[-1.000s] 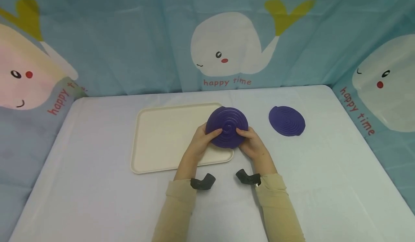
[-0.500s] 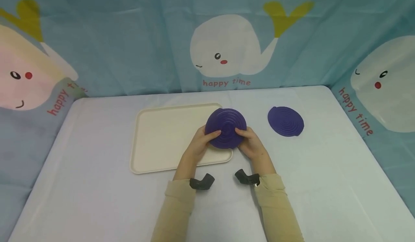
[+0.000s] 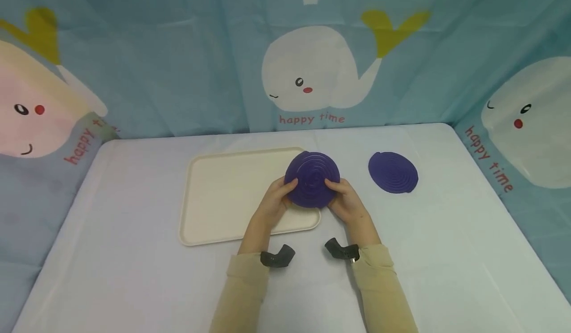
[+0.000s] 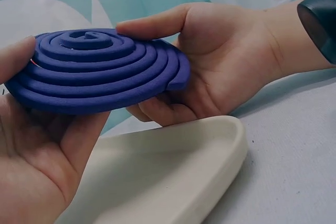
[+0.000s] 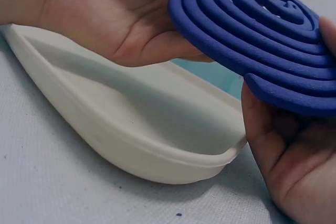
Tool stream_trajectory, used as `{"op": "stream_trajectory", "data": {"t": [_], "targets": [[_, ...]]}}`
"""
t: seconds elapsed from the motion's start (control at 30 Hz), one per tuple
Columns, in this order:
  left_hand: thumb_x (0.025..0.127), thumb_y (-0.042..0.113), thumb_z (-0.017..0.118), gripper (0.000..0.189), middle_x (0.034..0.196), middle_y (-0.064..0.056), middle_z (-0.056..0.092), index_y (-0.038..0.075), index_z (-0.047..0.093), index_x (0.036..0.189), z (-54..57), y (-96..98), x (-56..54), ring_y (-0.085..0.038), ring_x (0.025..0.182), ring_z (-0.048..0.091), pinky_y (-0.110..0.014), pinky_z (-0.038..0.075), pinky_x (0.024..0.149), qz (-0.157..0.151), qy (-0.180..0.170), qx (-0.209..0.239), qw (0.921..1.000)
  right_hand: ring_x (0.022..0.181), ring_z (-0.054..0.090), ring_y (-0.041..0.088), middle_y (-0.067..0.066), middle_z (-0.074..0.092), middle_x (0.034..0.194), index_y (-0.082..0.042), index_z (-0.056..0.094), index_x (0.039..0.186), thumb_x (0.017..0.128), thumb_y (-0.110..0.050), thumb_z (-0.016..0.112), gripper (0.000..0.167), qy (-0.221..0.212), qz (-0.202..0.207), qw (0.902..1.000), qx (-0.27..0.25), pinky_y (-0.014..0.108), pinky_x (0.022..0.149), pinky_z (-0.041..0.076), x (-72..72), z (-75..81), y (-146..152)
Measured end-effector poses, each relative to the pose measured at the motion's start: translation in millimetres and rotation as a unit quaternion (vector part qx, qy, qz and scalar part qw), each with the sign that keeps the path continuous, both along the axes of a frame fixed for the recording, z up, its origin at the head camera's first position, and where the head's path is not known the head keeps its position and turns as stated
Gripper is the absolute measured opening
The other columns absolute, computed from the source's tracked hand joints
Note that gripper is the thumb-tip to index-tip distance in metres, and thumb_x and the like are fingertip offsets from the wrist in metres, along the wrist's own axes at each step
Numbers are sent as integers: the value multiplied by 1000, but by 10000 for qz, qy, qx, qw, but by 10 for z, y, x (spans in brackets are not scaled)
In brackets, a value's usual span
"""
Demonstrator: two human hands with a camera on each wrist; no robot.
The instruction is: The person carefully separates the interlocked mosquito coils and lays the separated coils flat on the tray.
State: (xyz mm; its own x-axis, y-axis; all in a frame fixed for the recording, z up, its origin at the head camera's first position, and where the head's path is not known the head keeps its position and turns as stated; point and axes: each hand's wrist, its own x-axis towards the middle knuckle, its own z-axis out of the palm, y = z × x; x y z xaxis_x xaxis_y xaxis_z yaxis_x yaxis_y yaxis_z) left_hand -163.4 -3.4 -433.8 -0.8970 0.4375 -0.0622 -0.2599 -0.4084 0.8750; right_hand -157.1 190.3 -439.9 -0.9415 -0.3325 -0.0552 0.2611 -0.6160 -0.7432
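Observation:
A flat purple spiral coil (image 3: 312,180), wound like a rolled clay rope, is held up over the right end of the cream tray (image 3: 223,194). My left hand (image 3: 273,201) grips its left edge, thumb on top and fingers underneath. On the opposite edge my right hand (image 3: 350,201) pinches it the same way. From the left wrist view the coil (image 4: 100,72) is seen tilted, above the tray's rim (image 4: 231,129) and apart from it. The right wrist view shows the coil's outer tail end beside my right hand (image 5: 304,166). A second purple spiral coil (image 3: 393,172) lies flat on the table to the right.
The white-covered table (image 3: 446,253) reaches back to a blue curtain (image 3: 178,75) printed with whales. Dark wrist cameras (image 3: 277,256) sit at both cuffs. Small dark specks (image 5: 179,214) dot the cloth near the tray.
My left thumb has slid slightly outward from the coil's centre toward its left edge. The coil stays held at about the same spot; the head view has tilted up a little.

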Motion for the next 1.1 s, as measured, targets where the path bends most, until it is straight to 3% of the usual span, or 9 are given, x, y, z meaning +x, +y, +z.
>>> {"op": "stream_trajectory", "data": {"t": [0.4,0.67,0.87,1.1], "targets": [[92,10,46,46,97,2,65,-17,41,128,5,-12,5,-12,89,63,-28,51,81,29,132,-94,9999,93,62,11,0,68,99,-10,69,101,96,-1,44,28,259,-129,9994,206,24,86,49,2,-2,-27],[91,8,44,45,91,3,67,-18,40,127,-4,-16,8,-10,82,63,-26,53,73,63,-29,145,9999,103,59,13,3,64,109,-5,60,111,94,-1,46,23,269,5,9989,-385,27,95,44,18,-16,-45],[91,11,40,46,94,3,66,-17,42,127,-24,-38,30,-11,85,62,-25,51,76,76,35,166,9998,104,58,13,3,63,111,-7,56,115,93,-4,51,23,244,104,9987,-443,27,95,45,40,-22,-50],[88,13,30,35,93,-1,60,1,53,112,-17,-38,30,-12,79,56,-23,48,67,14,21,468,9989,102,60,15,6,64,110,-2,59,113,93,-7,53,21,373,167,9969,-671,27,92,47,25,-18,-22]]}}
